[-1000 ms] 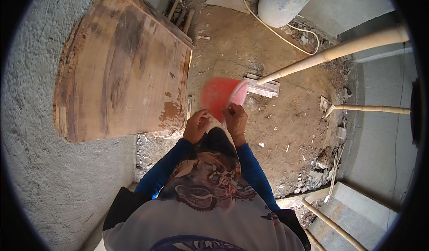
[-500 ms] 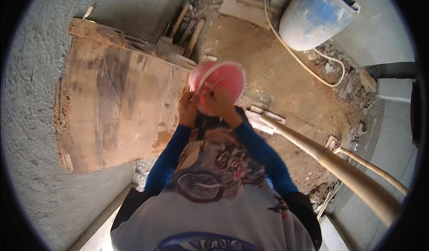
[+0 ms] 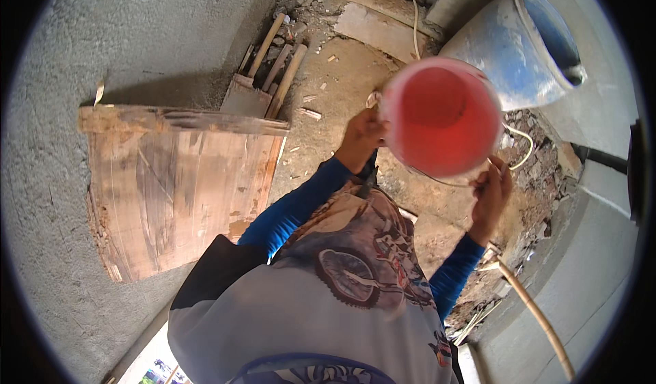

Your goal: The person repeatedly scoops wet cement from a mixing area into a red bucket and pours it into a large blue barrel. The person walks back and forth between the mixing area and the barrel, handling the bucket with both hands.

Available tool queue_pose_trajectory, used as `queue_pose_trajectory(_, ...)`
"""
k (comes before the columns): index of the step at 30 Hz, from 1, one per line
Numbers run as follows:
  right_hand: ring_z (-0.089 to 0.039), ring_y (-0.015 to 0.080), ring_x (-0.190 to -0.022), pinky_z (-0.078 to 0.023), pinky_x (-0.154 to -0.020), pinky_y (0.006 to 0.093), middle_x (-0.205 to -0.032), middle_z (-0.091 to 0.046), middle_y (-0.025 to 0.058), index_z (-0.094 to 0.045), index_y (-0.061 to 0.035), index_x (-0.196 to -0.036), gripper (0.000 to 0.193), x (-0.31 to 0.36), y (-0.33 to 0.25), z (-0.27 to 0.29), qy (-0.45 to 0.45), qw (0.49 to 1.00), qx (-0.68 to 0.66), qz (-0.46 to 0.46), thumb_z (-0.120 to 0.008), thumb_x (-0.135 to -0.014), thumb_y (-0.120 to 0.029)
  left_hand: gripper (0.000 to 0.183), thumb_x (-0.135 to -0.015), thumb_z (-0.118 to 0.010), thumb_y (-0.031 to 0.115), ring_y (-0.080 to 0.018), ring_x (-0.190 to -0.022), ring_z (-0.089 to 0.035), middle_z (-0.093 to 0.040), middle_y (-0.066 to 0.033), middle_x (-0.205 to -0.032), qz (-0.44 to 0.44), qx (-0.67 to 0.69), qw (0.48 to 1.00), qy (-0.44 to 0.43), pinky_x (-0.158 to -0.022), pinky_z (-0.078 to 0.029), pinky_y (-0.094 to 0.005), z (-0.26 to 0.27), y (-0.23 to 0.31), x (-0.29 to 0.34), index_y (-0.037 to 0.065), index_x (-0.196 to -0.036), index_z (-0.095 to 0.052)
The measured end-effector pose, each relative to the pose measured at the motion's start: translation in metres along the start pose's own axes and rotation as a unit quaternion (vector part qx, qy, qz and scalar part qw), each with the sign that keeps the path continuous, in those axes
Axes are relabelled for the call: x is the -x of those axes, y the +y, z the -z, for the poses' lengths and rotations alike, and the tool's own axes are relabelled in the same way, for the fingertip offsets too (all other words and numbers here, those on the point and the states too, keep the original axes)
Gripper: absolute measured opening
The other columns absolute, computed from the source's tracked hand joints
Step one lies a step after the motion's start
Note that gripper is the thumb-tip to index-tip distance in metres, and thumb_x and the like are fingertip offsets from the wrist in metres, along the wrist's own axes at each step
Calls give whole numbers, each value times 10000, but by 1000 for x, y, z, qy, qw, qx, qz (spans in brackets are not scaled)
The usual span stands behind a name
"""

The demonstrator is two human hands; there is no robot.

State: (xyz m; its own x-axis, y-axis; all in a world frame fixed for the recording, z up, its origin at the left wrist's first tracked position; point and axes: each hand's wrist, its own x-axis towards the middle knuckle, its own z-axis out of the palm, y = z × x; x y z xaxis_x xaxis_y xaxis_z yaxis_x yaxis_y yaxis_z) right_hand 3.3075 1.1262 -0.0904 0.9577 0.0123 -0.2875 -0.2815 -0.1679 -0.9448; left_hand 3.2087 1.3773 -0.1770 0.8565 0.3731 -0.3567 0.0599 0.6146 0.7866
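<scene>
Red bucket [image 3: 441, 121] has swung right, now between left hand [image 3: 362, 139] and right hand [image 3: 490, 196], both gripping it, partly blocking that blue barrel [image 3: 504, 50].

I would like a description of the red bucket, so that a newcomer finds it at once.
Find the big blue barrel at the upper right. Just to its lower left, between the person's left hand and right hand, is the bucket, its round mouth facing the camera. Unlike the barrel, it is bright red.
</scene>
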Motion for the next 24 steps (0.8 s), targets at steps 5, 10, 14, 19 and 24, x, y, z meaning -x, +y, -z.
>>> queue_pose_trajectory(5, -592, 88, -551, -409, -429, 175, -871, -615, 63, -529, 34, -1208, 339, -94, -75, 37, 42, 998, 24, -48, -579, -900, -100, 162, -892, -639, 168, -93, -722, -562, -537, -19, -780, 1, -123, 986, -117, -643, -526, -268, -84, 16, -123, 53, -869, -527)
queue_pose_trajectory(10, -615, 116, -596, -483, -503, 216, -844, -642, 81, -593, 33, -1045, 204, -167, -162, 23, -9, 999, 32, -2, -575, -939, -140, 210, -944, -565, 187, -136, -859, -628, -619, -56, -1012, 52, -53, 991, -115, -749, -541, -284, -126, 83, -204, 65, -1112, -535)
queue_pose_trajectory(14, -628, 136, -605, -512, -532, 245, -771, -642, 107, -581, 33, -1041, 274, -212, -235, 9, 10, 995, 45, 84, -526, -971, -226, 301, -965, -529, 181, -242, -1085, -597, -579, -143, -1201, -78, 0, 981, -178, -887, -517, -398, -175, 150, -260, 21, -1215, -481)
queue_pose_trajectory(19, -654, 165, -614, -573, -568, 251, -750, -654, 158, -554, 68, -1041, 308, -328, -261, 38, 111, 979, 13, 170, -432, -1005, -213, 410, -977, -517, 249, -328, -1170, -552, -522, -206, -1300, -129, -52, 962, -233, -941, -485, -429, -232, 187, -320, 2, -1291, -425)
queue_pose_trajectory(24, -692, 241, -665, -575, -517, 268, -839, -666, 190, -552, 99, -1016, 315, -489, -225, 99, 113, 987, 63, 91, -505, -960, -208, 318, -953, -564, 244, -246, -1058, -617, -601, -133, -1198, -48, -270, 960, -60, -838, -538, -334, -153, 138, -349, -11, -1143, -563)
